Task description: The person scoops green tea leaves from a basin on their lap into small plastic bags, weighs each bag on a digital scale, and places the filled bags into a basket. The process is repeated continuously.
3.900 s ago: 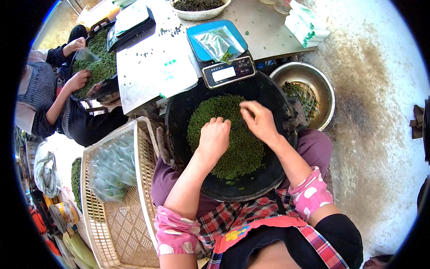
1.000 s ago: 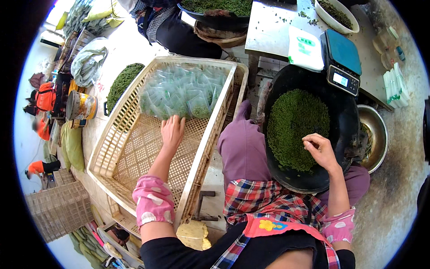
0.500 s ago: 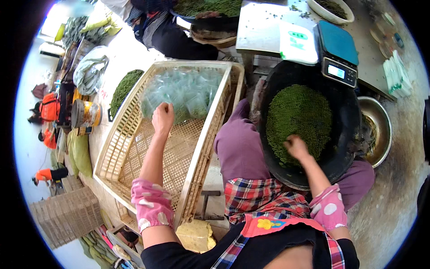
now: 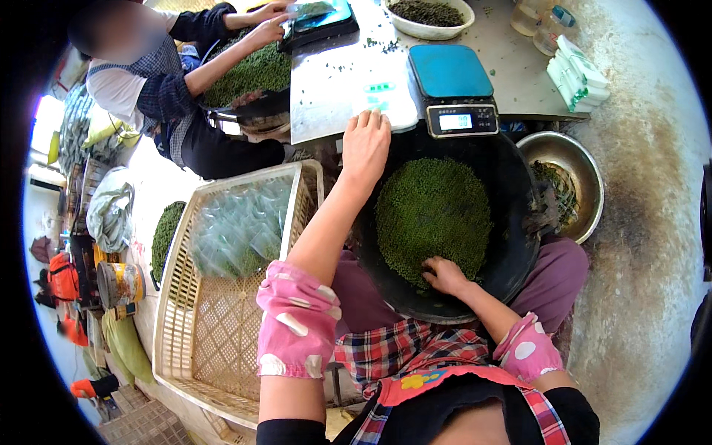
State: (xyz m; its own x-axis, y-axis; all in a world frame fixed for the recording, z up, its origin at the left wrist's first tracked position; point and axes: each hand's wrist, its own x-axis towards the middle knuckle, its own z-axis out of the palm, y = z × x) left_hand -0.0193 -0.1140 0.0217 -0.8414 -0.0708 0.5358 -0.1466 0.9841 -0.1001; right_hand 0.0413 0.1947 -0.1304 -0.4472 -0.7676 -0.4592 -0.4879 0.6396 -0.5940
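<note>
My left hand (image 4: 365, 147) reaches over the near edge of the metal table, its fingers stretched onto a stack of clear plastic bags (image 4: 400, 110) with green print. My right hand (image 4: 446, 277) is low in a wide black tub (image 4: 517, 276), fingers parted and tips touching a heap of green peppercorns (image 4: 434, 215). A digital scale (image 4: 452, 73) with a blue-green platform and lit display sits beside the bags, above the tub. To the left, a cream plastic crate (image 4: 222, 319) holds many filled clear bags (image 4: 241, 226) at its far end.
A steel basin (image 4: 586, 174) with plant scraps stands right of the tub. On the table (image 4: 512, 55) are a white bowl (image 4: 429, 31) of dark pods and folded white bags (image 4: 577, 78). Across from me, a co-worker's hands (image 4: 268, 28) hold a packet over another scale.
My left hand has moved from above the crate's filled bags to the stack on the table. My right hand stays at the peppercorns, nearer the tub's close side. The view has swung right.
</note>
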